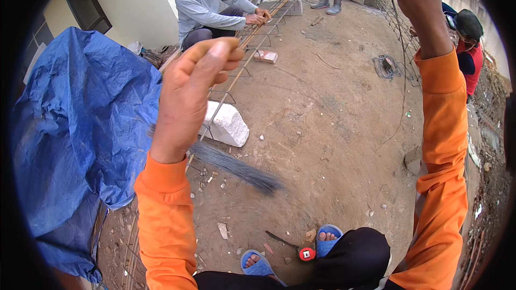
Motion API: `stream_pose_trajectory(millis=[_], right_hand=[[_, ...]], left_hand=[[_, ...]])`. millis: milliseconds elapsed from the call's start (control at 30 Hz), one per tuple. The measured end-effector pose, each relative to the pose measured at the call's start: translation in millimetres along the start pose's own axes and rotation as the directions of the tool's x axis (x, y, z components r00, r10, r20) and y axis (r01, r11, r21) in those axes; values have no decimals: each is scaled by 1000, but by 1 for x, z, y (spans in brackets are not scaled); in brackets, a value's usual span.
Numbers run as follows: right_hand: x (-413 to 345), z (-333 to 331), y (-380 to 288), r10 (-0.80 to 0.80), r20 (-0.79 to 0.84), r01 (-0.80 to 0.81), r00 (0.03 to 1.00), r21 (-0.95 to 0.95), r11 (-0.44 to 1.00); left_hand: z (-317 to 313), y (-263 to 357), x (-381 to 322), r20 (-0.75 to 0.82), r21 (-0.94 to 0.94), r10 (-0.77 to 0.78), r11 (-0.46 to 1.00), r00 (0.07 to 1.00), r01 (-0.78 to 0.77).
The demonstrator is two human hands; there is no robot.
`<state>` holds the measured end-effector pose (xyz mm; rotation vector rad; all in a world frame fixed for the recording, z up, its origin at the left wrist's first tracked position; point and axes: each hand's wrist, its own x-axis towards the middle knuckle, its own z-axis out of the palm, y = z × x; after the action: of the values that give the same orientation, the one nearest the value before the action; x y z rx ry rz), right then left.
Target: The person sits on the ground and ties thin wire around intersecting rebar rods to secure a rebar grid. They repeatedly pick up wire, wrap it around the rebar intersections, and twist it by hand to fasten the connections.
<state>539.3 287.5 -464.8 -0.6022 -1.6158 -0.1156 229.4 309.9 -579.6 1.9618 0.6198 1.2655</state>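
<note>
My left hand [197,84] is raised at centre left, its fingers curled and thumb against them; whether it pinches something thin is unclear. Past its wrist, a bundle of thin dark wires [238,167] crosses a long rebar cage [231,84]. A white block [226,125] sits under the cage. My right hand [415,4] reaches to the top edge, where its fingers are cut off. Beside it a thin dark wire [404,64] runs down towards the ground; contact with the hand cannot be made out. A red tape measure [306,254] lies between my sandalled feet.
A person in grey [209,12] squats at the cage with both hands on it. A person in red [469,52] is at the right, near wire mesh [397,20]. Others are at the top. Blue tarpaulin [80,129] covers the left; a brick [266,56] and coiled wire [385,66] lie on the ground.
</note>
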Motion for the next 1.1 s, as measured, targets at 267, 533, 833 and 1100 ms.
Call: stream_pose_trajectory(millis=[267,533,833,1100], right_hand=[[-79,132,-37,240,425,-374,873,266,889],[-151,162,-34,406,497,-542,767,162,825],[-173,180,-23,473,571,-683,671,227,694],[-192,189,-20,486,454,-627,746,234,743]], left_hand=[[-2,30,32,-457,-437,73,849,886,-296],[-58,-33,-33,-466,-236,-205,966,861,103],[-75,-59,-58,-228,-637,-310,764,923,100],[-71,-54,-57,-269,-385,-267,911,925,151]])
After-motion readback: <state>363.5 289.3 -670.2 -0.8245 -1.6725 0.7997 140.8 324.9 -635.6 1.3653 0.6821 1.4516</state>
